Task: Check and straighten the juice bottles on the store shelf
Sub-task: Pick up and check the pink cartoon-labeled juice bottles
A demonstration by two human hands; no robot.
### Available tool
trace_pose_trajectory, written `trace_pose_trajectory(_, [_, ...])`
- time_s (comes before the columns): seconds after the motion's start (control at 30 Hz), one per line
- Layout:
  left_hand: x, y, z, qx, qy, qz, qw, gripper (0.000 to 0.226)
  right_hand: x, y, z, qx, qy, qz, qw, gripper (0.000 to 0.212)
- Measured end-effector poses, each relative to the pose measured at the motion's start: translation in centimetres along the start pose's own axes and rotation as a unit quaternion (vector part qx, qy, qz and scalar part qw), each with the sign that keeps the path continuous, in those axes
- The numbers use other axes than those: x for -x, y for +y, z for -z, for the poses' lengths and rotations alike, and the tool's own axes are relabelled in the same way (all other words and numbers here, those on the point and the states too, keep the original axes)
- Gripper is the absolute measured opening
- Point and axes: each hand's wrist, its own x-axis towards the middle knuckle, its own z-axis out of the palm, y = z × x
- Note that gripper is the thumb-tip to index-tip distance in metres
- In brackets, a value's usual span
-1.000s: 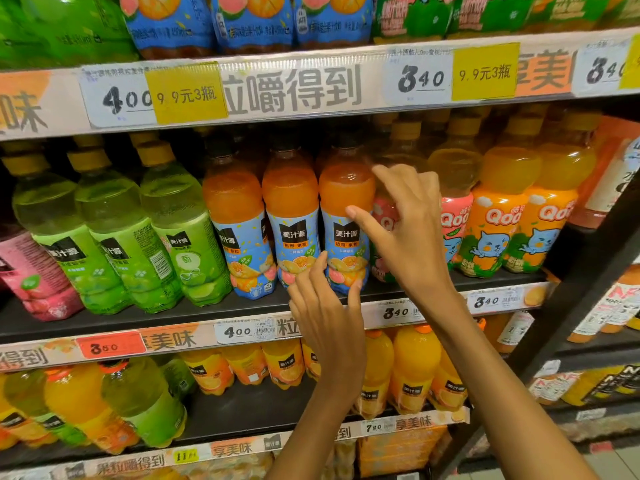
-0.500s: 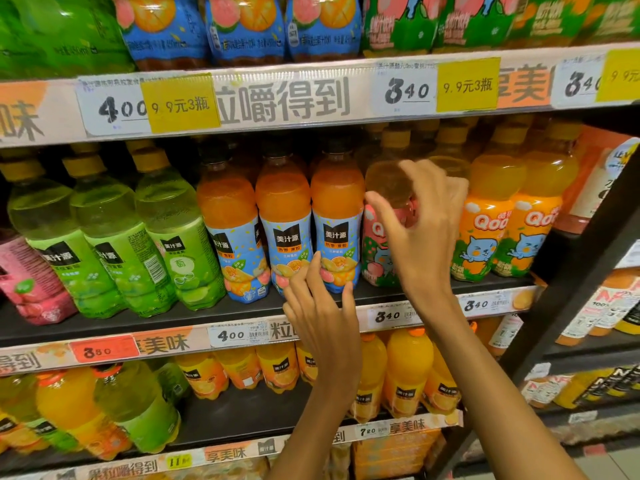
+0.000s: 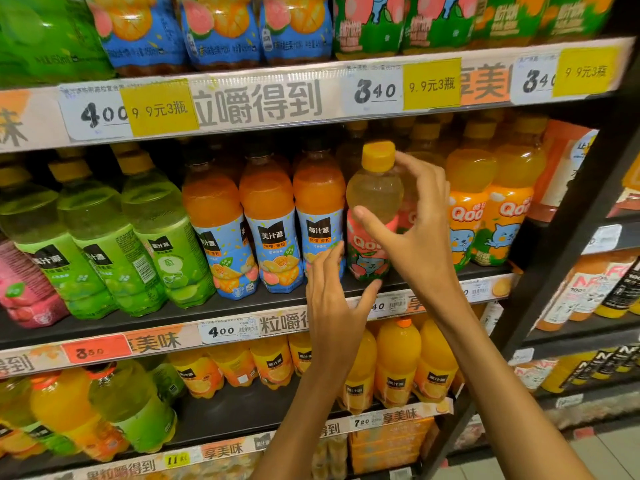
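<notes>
Three orange bottles [image 3: 266, 223], right hand [image 3: 419, 237] gripping pink-label bottle [image 3: 372, 216], left hand [image 3: 332, 306] fingers relaxed.

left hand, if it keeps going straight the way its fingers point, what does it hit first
Probably the blue-label orange juice bottle right of its row: the left hand points up and into the shelf, fingertips already at that label's lower edge. Depth is unclear, so contact can't be confirmed.

My right hand [image 3: 415, 233] holds a pale yellow bottle [image 3: 374, 216] with an orange-yellow cap [image 3: 378, 155] and a pink label showing a blue cat. Left of it stand orange bottles [image 3: 266, 223] with blue fruit-printed labels, then green bottles [image 3: 104, 244]. The price tags [image 3: 431, 84] are yellow.
</notes>
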Motion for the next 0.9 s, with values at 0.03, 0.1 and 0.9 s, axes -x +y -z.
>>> trace_pose_trajectory(0.03, [0.2,0.0,0.0,0.011,-0.013,0.007,1.000,0.064,0.4,0.0,0.1,-0.038,-0.027,-0.002,0.999,0.062])
trace_pose_trajectory(0.1, [0.4,-0.1,0.1,0.054,-0.021,0.028,0.998,0.064,0.8,-0.3,0.4,-0.100,-0.084,-0.013,0.991,0.062])
trace_pose_trajectory(0.9, [6.6,3.1,7.2,0.367,-0.319,0.249,0.837,0.099,2.1,-4.7,2.2,-0.545,-0.172,-0.369,0.733,0.023])
